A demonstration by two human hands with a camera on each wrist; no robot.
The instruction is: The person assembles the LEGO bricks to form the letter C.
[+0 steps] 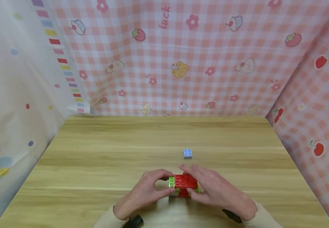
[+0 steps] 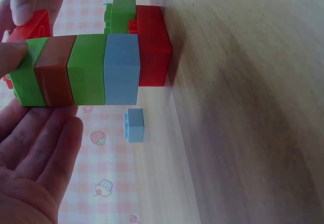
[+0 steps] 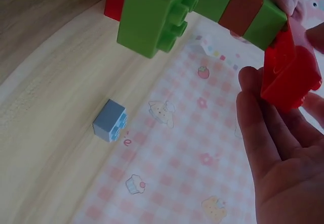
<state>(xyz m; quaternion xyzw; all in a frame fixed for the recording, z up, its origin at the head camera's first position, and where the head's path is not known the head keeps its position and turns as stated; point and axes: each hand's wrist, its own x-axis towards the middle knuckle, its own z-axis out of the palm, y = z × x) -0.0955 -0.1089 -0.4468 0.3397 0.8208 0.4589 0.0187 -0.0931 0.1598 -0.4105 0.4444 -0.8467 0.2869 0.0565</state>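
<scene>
Head view: left hand (image 1: 148, 186) pinches the tower (image 2: 87, 72), right hand (image 1: 214, 188) its top red brick (image 1: 182, 181). Lopsided push might topple it.

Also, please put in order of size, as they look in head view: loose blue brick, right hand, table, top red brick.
1. table
2. right hand
3. top red brick
4. loose blue brick

Rises upright as a glossy plastic tower (image 2: 87, 71), stacking green, brown, green and blue box-shaped blocks (image 2: 121, 70) over a red base brick (image 2: 154, 49). Carries 1 separate green studded block (image 3: 144, 19) on that base brick and, jutting sideways at top, a red studded brick (image 1: 182, 181).
</scene>
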